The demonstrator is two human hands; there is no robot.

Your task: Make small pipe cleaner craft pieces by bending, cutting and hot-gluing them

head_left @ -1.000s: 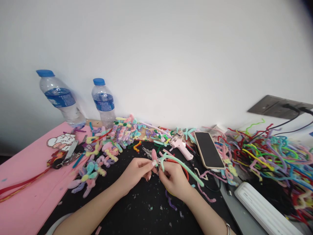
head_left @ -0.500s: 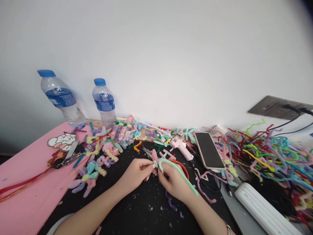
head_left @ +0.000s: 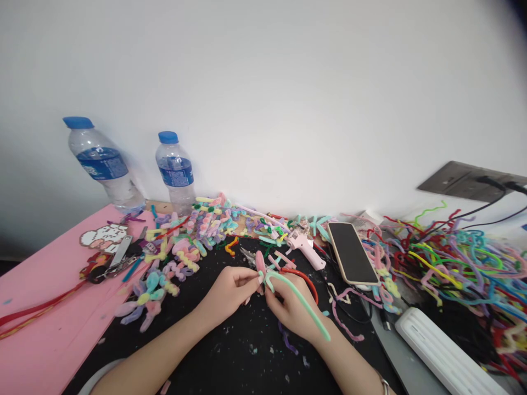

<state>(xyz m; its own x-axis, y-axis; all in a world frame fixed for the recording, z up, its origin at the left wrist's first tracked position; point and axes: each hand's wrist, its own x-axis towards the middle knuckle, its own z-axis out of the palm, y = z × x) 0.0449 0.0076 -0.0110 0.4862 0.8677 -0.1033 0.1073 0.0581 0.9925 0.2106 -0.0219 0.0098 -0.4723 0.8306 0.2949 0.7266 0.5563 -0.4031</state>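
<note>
My left hand [head_left: 234,291] is closed, thumb and fingers pinching the base of a small pink pipe-cleaner piece [head_left: 259,261] that points up. In my right hand [head_left: 290,304], also closed, is a mint-green pipe cleaner [head_left: 302,299]. One end of it curls near the pink piece between my fingertips, and the long tail lies back over my right hand to the wrist. Whether the two pieces are joined cannot be made out. Just beyond my hands lie pliers with red handles [head_left: 310,285], partly hidden by my right hand, their metal jaws near the pink piece.
A pink glue gun [head_left: 307,249] and a phone [head_left: 353,253] lie beyond my right hand. Finished pipe-cleaner shapes [head_left: 214,219] line the wall. Loose pipe cleaners [head_left: 461,263] heap at right, near a white case [head_left: 444,351]. Two water bottles [head_left: 176,173] stand at back left.
The mint-green pipe cleaner's tail has swung slightly down and toward me over my right wrist. Its curled end has shifted slightly at my fingertips. Both hands stay nearly in place.
</note>
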